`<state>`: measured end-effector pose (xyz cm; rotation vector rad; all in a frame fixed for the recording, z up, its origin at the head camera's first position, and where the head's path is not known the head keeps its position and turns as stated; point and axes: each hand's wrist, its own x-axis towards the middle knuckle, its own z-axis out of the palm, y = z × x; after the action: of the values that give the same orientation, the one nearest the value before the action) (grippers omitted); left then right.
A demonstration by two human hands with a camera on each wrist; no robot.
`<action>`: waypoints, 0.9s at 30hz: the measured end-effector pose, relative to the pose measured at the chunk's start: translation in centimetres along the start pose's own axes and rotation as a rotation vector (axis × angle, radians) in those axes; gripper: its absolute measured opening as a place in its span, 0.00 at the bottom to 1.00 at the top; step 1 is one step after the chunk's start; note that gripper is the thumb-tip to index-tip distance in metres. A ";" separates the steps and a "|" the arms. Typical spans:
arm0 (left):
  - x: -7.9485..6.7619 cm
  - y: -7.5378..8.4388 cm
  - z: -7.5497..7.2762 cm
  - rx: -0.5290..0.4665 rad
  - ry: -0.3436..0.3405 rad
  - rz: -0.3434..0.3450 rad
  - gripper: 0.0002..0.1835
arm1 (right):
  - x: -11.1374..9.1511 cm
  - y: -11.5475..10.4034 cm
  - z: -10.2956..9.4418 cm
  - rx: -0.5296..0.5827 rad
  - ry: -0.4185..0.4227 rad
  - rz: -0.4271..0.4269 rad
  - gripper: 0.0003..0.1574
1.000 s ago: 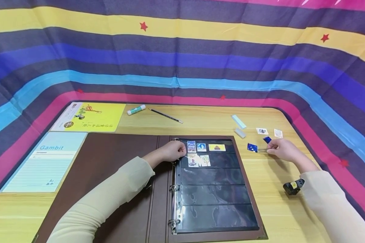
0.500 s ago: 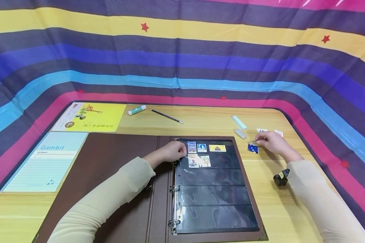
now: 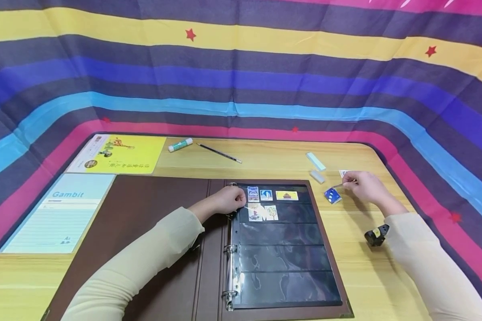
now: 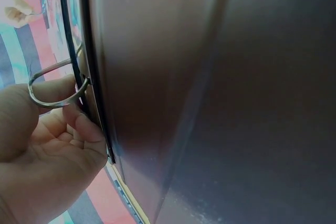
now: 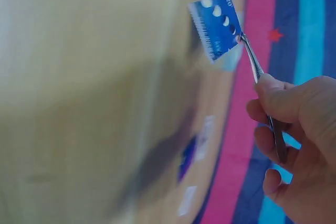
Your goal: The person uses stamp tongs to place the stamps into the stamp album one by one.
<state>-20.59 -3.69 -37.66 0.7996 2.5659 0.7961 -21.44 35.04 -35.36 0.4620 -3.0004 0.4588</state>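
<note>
In the head view my right hand (image 3: 364,187) holds metal tweezers (image 5: 255,66) between thumb and fingers. Their tips grip one corner of a blue stamp (image 5: 216,23) with pale moon shapes, raised off the table right of the album. My left hand (image 3: 228,199) pinches the inner edge of the black stamp page (image 3: 281,256), near the upper binder ring (image 4: 50,103). On that page sit several stamps in the top two rows, among them a yellow one (image 3: 287,195) and a tree one (image 3: 271,212). The open brown album (image 3: 156,249) lies beneath.
An eraser (image 3: 317,176) and a pale blue strip (image 3: 315,161) lie beyond the album's right corner. Another blue stamp (image 5: 186,160) and white stamps (image 5: 205,137) lie near the right edge. A glue stick (image 3: 180,145), pencil (image 3: 218,153), yellow book (image 3: 138,154) and Gambit notebook (image 3: 60,214) are further left.
My right hand moved left to the near blue stamp, then lifted it with the tweezers, turning it slightly. The left hand has stayed at the page edge.
</note>
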 end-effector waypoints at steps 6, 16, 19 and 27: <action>0.0 -0.1 0.0 0.001 -0.008 -0.004 0.07 | 0.3 -2.8 -0.2 0.134 0.018 0.032 0.07; 0.1 -0.1 -0.1 -0.005 -0.016 -0.006 0.05 | 1.5 -8.7 3.6 0.223 0.073 0.039 0.04; 0.1 -0.2 -0.1 -0.011 -0.016 -0.007 0.05 | 1.8 -9.8 4.6 0.209 0.117 0.033 0.03; 0.1 -0.2 -0.1 -0.005 -0.012 -0.014 0.04 | 1.3 -10.6 5.6 0.193 0.062 0.037 0.03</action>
<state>-20.83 -3.80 -37.72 0.7822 2.5552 0.7908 -19.60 23.33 -37.52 0.3972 -2.9224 0.7552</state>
